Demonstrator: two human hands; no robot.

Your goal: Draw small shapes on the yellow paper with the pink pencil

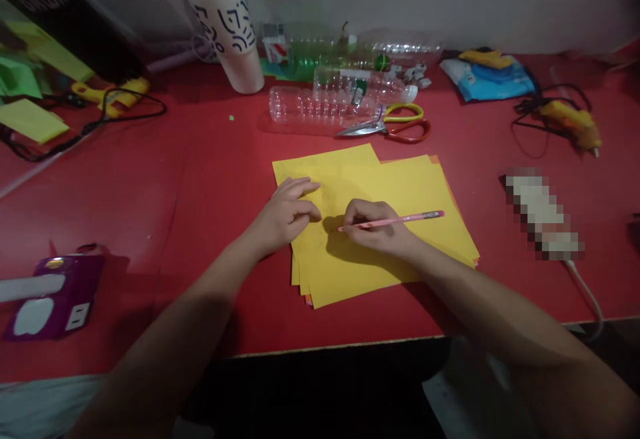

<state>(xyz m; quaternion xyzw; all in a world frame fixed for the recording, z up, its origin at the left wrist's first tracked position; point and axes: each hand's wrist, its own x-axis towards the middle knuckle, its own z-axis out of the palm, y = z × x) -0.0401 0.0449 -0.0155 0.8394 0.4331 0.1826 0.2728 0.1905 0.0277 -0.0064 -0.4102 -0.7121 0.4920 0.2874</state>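
Observation:
Several yellow sheets lie stacked on the red table, with orange edges showing beneath them. My left hand rests at the left side of the top sheet, fingers apart and holding nothing. In my right hand is a pink pencil, gripped near its point, which is at the paper; its eraser end sticks out to the right. Faint marks show on the sheet near my left fingers.
Behind the paper lie scissors and clear plastic bottles. A white tumbler stands back left. To the right are a blue packet, a yellow glue gun and a blurred corded object. A purple box lies left.

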